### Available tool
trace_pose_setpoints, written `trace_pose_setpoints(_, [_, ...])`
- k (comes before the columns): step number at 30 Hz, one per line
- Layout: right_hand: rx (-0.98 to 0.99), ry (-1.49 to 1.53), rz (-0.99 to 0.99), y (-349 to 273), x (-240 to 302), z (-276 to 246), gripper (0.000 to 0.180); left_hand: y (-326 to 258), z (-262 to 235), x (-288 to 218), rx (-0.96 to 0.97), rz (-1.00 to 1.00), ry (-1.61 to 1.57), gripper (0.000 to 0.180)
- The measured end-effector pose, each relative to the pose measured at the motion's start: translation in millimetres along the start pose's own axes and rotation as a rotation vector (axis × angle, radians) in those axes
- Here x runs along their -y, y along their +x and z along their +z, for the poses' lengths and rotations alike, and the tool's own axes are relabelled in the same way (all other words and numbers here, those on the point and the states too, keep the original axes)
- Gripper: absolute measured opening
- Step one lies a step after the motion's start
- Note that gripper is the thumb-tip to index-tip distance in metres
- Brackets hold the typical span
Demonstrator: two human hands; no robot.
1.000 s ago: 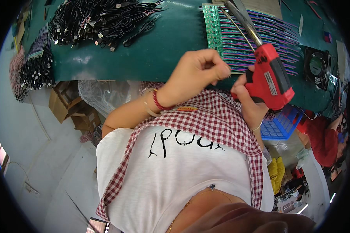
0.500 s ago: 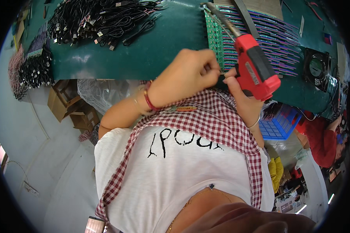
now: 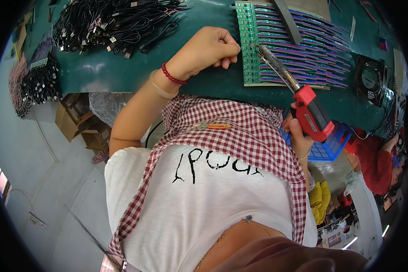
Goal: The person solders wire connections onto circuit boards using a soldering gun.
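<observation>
My right hand (image 3: 299, 136) grips a red and black soldering gun (image 3: 310, 111), its metal barrel slanting away to the left. The gun's tip is over or touching the green circuit board panel (image 3: 248, 59); which one, I cannot tell. From the panel's right side run several rows of thin multicoloured wires (image 3: 303, 52). Beside the panel's left edge is my left hand (image 3: 215, 50), its fingers curled into a pinch. Whatever lies between those fingertips is hidden or too small to name. A grey metal bar (image 3: 287, 20) rests across the wires.
Bundled black USB cables (image 3: 109, 27) are heaped at the far left of the green table (image 3: 95, 72). More cables hang over its left edge. A black fan (image 3: 371, 79) stands at the right, with a blue crate (image 3: 324, 147) below. Another person's red sleeve (image 3: 371, 163) shows at the right.
My left hand has moved away from my body and slightly left. My right hand has drawn the soldering gun nearer and rightward, bringing its tip from the panel's far edge toward its middle.
</observation>
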State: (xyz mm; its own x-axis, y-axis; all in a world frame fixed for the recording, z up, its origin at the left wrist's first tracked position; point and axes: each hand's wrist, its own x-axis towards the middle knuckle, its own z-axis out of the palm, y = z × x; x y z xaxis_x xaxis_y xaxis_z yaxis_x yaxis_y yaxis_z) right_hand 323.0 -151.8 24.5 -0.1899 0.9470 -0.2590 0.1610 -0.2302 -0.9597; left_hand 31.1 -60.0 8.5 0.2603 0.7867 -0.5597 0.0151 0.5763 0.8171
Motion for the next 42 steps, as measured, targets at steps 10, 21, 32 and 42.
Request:
trace_pose_setpoints(10, [0.021, -0.062, 0.008, -2, -7, 1, 0.034, 0, 0, 3, -0.019, 0.014, -0.033, 0.013])
trace_pose_setpoints(21, [-0.006, -0.074, 0.028, -4, -8, 4, 0.03, 2, 0, 3, -0.008, 0.019, -0.031, 0.012])
trace_pose_setpoints(32, [-0.008, -0.074, 0.038, -9, -6, 3, 0.033, 2, 1, 4, -0.006, 0.033, -0.01, 0.012])
trace_pose_setpoints(42, [0.017, -0.016, 0.059, -8, -11, 1, 0.026, 0, 2, 2, -0.022, 0.016, -0.012, 0.012])
